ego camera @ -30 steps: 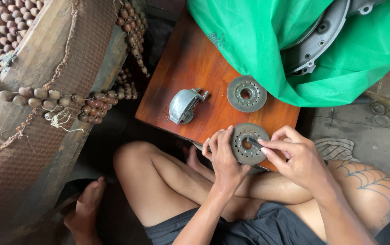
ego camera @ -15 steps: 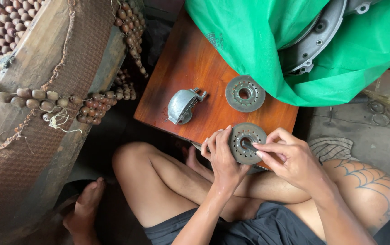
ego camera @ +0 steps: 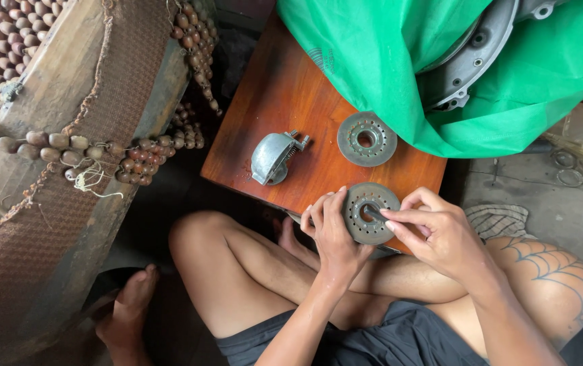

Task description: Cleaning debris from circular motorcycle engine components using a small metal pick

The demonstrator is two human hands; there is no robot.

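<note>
Metal disc (ego camera: pixel 370 213) between both hands (ego camera: pixel 335 234)

Both hands (ego camera: pixel 335 234) on metal disc (ego camera: pixel 370 213)

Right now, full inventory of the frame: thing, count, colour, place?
round metal disc: 1, grey-brown, board's near edge, held in both hands
second metal disc: 1, grey-brown, flat on board
domed metal part: 1, silver-grey, board left
wooden board: 1, reddish-brown, centre
green cloth: 1, green, top right
large metal housing: 1, grey, wrapped in cloth
beaded cover: 1, brown, left
striped rag: 1, grey, floor right
left hand: steadies held disc
right hand: fingertips at disc centre
legs: crossed, bare
</note>
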